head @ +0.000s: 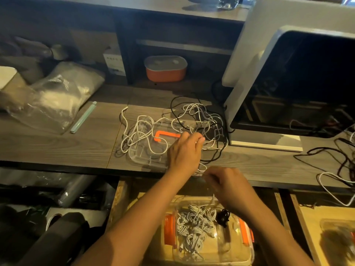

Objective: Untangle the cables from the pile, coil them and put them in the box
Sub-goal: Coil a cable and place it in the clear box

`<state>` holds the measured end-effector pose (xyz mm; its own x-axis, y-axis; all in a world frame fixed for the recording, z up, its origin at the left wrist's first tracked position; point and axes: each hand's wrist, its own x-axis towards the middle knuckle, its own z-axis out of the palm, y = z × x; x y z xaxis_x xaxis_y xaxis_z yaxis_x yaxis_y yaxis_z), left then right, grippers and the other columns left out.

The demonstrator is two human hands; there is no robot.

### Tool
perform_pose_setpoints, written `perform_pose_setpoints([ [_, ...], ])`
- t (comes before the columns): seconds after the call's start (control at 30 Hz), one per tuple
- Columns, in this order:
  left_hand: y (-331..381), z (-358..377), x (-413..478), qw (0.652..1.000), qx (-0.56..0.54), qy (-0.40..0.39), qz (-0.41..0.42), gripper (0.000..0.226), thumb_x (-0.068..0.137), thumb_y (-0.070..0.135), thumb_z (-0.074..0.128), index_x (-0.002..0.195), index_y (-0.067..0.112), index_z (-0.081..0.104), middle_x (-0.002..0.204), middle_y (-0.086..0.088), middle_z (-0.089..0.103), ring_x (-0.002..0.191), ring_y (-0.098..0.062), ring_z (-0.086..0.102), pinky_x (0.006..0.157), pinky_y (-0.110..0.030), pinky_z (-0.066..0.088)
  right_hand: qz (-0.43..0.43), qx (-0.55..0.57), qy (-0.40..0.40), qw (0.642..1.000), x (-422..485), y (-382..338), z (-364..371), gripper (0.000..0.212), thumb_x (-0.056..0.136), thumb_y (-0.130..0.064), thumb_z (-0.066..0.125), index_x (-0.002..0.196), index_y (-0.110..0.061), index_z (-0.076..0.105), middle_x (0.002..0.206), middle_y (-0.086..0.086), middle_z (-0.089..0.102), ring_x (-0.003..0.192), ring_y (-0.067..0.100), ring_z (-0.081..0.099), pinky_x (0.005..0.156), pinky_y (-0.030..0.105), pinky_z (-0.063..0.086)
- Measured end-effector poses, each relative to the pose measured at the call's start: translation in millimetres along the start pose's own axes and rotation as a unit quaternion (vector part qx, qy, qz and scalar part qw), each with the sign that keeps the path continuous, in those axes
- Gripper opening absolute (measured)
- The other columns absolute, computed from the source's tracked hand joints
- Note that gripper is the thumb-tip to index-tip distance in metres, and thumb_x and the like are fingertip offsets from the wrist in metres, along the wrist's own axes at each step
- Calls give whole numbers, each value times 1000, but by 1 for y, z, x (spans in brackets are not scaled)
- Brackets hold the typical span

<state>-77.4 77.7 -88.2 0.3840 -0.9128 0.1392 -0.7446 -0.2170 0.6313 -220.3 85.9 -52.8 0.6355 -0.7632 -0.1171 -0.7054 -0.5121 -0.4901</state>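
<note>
Where the dim wood-grain desk meets a white-framed machine, the cable pile sprawls over a clear lid. The left hand pinches strands at its near side. The right hand, blurred, curls on a white cable at the desk edge, above the box.

A grey wood-grain desk runs across the scene. On its left lies a crumpled clear plastic bag with pale grey material inside, and a slim pale green strip lies just beside the bag's right edge. In the shelf recess at the far centre sits an orange tub with a grey lid, with a small white carton to its left. On the right of the desk stands a large white machine with a dark window.
</note>
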Motion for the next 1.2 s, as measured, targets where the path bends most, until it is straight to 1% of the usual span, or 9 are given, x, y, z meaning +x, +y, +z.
perform_pose_setpoints([
  [0.4,-5,-3,-19,954,-32,-286,85,65,74,64,60,129,30,54,112,6,53,105,-13,49,86,-33,44,60,29,-51,996,11,25,-41,7,90,-23,60,89,-28,64,79,-15,59,72,1,58,58,15,45],
  [0.57,-5,-1,-23,940,78,-318,99,30,95,20,43,119,26,62,112,-2,62,97,-21,59,83,-40,51,87,60,-9,994,19,30,-53,9,84,-27,66,78,-31,60,77,-8,62,70,8,60,56,18,49],
  [0.67,-4,-12,-18,913,-179,-365,-37,35,100,15,40,131,23,53,111,-3,60,91,-17,58,90,-39,48,118,60,28,991,17,45,-47,4,90,-22,60,90,-24,63,79,-6,61,67,8,58,53,16,44],
  [0.8,9,-37,-23,775,-550,-299,-92,36,98,5,36,129,12,51,133,-1,55,124,-10,51,107,-28,37,152,102,-30,983,8,41,-15,22,99,-24,42,100,-17,63,74,-6,56,62,7,52,52,15,39],
  [0.9,28,-34,-21,702,-659,-249,-108,31,99,13,33,122,17,54,106,0,69,111,-14,61,104,-38,40,131,82,-80,985,10,22,10,32,101,-31,36,92,-14,62,85,3,63,79,18,60,74,32,51],
  [0.97,38,-23,-13,727,-651,-155,-151,26,100,13,34,108,20,58,73,3,63,77,-12,66,86,-40,52,101,55,-93,989,11,12,17,31,101,-29,39,96,-11,63,92,9,65,84,24,61,78,41,49],
  [1.03,40,-14,-4,838,-523,-32,-150,23,100,12,36,95,22,57,64,8,51,58,-5,53,65,-29,49,74,68,-74,992,10,5,22,21,99,-24,44,102,-13,62,92,6,65,81,20,59,72,35,47],
  [1.1,32,-4,1,939,-329,56,-82,19,100,14,38,96,20,56,76,8,54,65,-3,49,60,-21,39,50,74,-29,996,8,-1,22,18,98,-21,47,108,-17,61,93,1,65,80,13,58,68,29,45],
  [1.2,17,4,-1,995,-58,68,51,22,98,14,42,112,14,60,101,-4,60,85,-17,55,63,-26,35,58,114,-12,992,9,-3,11,19,96,-22,51,108,-20,65,93,-3,67,80,8,60,72,28,51],
])
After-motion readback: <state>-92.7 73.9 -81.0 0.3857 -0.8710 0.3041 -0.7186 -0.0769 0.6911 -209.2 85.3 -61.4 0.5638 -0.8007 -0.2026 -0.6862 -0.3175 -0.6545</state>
